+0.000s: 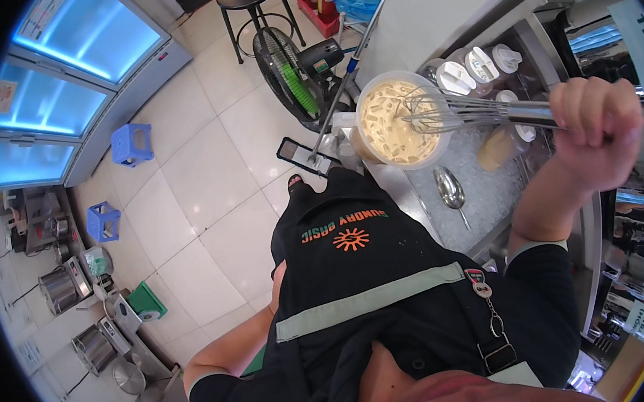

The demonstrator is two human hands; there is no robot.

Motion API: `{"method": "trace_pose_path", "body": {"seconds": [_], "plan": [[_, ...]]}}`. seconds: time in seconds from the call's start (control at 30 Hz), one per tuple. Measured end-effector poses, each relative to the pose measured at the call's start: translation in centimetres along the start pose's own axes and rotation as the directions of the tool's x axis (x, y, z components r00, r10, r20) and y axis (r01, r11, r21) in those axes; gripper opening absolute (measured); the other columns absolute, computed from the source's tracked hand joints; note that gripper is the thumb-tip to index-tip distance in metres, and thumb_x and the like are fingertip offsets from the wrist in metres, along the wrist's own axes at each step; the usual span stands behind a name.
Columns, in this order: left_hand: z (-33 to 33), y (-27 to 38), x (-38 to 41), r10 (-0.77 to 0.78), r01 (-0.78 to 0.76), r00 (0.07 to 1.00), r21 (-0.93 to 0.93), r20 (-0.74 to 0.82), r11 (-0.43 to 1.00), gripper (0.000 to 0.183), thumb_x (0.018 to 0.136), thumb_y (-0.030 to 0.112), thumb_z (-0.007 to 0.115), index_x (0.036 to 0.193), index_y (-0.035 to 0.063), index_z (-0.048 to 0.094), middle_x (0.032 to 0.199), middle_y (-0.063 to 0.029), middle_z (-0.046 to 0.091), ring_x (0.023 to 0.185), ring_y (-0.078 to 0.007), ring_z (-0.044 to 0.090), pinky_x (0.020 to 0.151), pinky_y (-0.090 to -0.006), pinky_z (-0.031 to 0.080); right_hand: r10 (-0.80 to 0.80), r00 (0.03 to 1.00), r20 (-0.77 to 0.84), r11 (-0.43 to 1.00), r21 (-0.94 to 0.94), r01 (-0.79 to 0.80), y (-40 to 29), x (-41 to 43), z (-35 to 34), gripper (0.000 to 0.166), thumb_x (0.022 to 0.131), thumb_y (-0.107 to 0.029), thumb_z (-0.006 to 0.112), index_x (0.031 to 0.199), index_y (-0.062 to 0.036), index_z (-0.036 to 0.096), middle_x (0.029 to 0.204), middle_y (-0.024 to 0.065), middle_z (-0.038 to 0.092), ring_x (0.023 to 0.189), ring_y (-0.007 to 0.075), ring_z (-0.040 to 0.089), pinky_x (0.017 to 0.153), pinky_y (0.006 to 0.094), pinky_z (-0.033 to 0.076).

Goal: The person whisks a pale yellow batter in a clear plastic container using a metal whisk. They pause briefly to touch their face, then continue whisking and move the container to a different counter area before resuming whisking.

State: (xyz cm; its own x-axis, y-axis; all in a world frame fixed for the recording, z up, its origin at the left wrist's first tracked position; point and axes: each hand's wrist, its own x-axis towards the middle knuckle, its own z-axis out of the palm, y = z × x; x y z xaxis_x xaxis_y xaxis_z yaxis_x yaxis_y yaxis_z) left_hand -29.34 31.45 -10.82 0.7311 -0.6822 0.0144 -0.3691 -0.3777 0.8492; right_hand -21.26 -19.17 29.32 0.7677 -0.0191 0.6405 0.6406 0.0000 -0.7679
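My right hand (597, 128), held up at the right, is closed around the metal handle of a balloon whisk (483, 107). The whisk's wires reach over a round translucent plastic tub (445, 150), their end at the surface of the creamy beige liquid (390, 129) inside. Pale cut strips or chunks and what look like ice cubes float in that liquid. Only a sliver of my left hand (279, 285) shows at the left edge of my black apron (356, 267); its fingers are hidden. The tub stands at the counter's near edge, beside an ice well.
A metal scoop (450, 190) lies on the crushed ice (484, 187). Lidded containers (480, 66) stand behind it. A floor fan (288, 77), a long-handled dustpan or mop (300, 154) and blue stools (132, 144) occupy the tiled floor. Lit glass-door fridges (89, 32) line the left.
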Motion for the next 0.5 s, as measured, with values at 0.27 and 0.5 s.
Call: {"method": "trace_pose_path", "body": {"seconds": [0.27,0.5], "plan": [[0.1,-0.1,0.4,0.002,-0.002,1.0,0.003,-0.002,1.0,0.056,0.095,0.032,0.054,0.139,0.0002,0.044,0.146,-0.0228,0.041,0.138,-0.0391,0.036,0.115,-0.0449,0.028,0.141,0.918,-0.371,0.986,-0.036,-0.166,9.9,-5.7,-0.6,0.023,0.099,-0.011,0.055,0.079,-0.0024,0.049,0.06,0.002,0.046,0.054,0.0116,0.043,0.054,0.0302,0.039],[0.2,0.4,-0.2,-0.009,0.009,1.0,0.012,-0.008,1.0,0.056,0.094,0.032,0.054,0.139,0.0003,0.044,0.146,-0.0229,0.041,0.138,-0.0392,0.036,0.115,-0.0449,0.028,0.235,0.854,-0.463,0.965,0.216,-0.148,16.7,-10.8,0.8,0.019,0.095,-0.008,0.059,0.079,0.0005,0.055,0.062,0.0037,0.052,0.052,0.011,0.044,0.05,0.0298,0.038]]}}
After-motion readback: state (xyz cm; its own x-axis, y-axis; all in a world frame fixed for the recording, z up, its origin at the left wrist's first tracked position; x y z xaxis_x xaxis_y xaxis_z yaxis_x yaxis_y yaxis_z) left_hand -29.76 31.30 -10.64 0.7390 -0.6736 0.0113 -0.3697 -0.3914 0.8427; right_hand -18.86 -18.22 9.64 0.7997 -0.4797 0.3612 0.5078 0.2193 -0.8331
